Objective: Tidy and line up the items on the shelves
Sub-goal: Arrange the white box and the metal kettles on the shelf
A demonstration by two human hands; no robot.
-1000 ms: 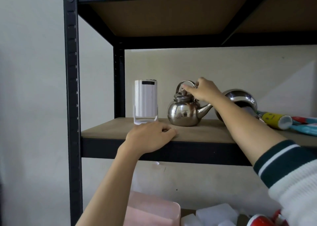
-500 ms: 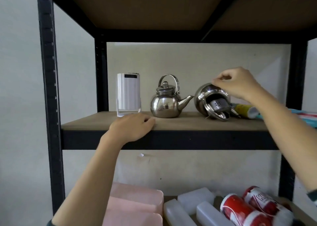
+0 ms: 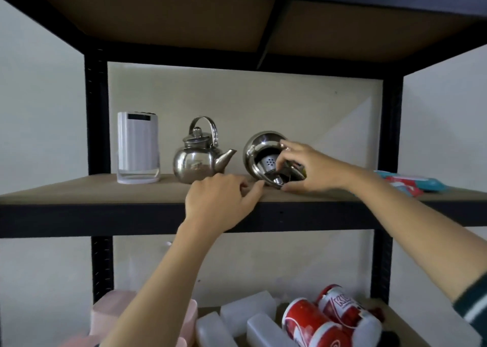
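Note:
On the wooden shelf [image 3: 79, 188] stand a white ribbed container [image 3: 137, 147] and an upright steel kettle [image 3: 196, 159]. To their right a second steel kettle [image 3: 259, 151] lies tipped on its side, its mouth and strainer facing me. My right hand [image 3: 307, 168] grips this tipped kettle at its rim and handle, thumb under it, fingers over the opening. My left hand [image 3: 220, 200] rests on the shelf's front edge, its fingers reaching toward the tipped kettle's base.
Red and blue packets [image 3: 407, 184] lie at the shelf's right end. On the lower shelf lie a pink box [image 3: 105, 317], several translucent white containers [image 3: 247, 312] and two red and white canisters [image 3: 324, 320] on their sides. Black posts [image 3: 390, 135] frame the shelf.
My right hand has dropped from the top of the tipped kettle onto its rim and handle. My left hand has slid right along the shelf edge toward that kettle.

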